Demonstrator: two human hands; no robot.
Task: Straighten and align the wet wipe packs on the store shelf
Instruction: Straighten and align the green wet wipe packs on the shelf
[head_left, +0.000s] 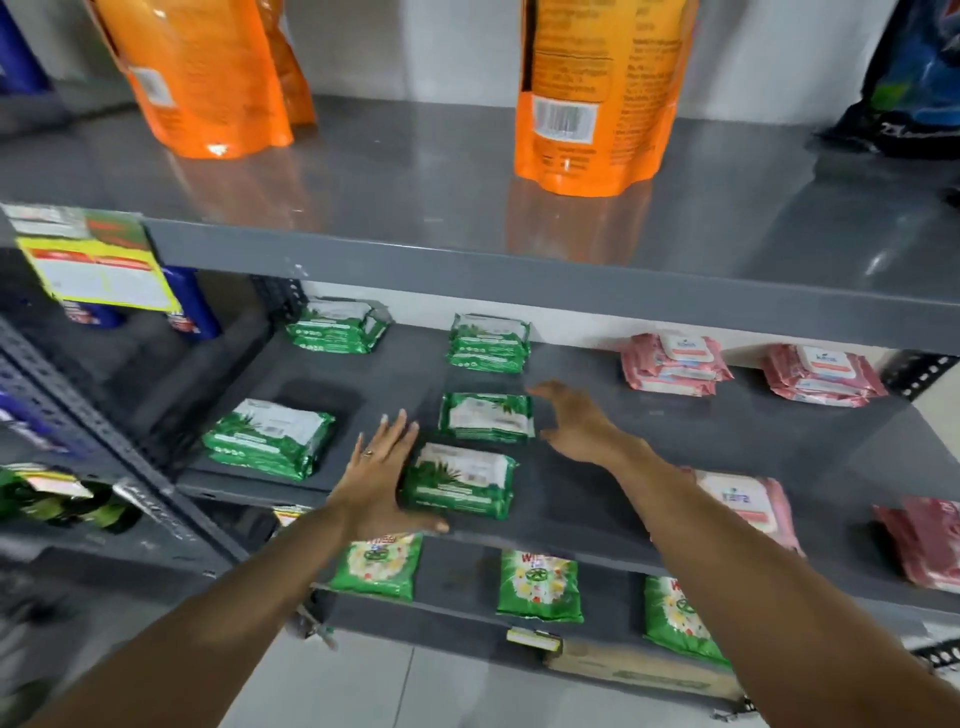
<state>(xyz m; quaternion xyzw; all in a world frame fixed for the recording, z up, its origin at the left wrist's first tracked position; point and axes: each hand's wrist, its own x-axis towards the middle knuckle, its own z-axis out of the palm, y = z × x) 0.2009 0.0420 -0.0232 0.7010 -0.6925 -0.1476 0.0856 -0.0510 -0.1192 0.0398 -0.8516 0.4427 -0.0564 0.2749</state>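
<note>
Several green wet wipe packs lie on the grey middle shelf (597, 499). One green stack (460, 480) sits near the front edge, slightly skewed, with another green stack (487, 417) just behind it. My left hand (382, 470) is open with straight fingers, its palm against the left side of the front stack. My right hand (574, 421) hovers open just right of the second stack, holding nothing. More green stacks sit at the back (488, 343), back left (337, 325) and front left (270, 438). Pink wipe packs (675, 364) fill the shelf's right side.
Orange pouches (592, 93) stand on the shelf above, whose front lip (467, 270) overhangs the packs. Green detergent bags (540, 587) lie on the shelf below. A yellow price tag (98, 265) hangs at upper left. A slotted upright (119, 452) borders the left.
</note>
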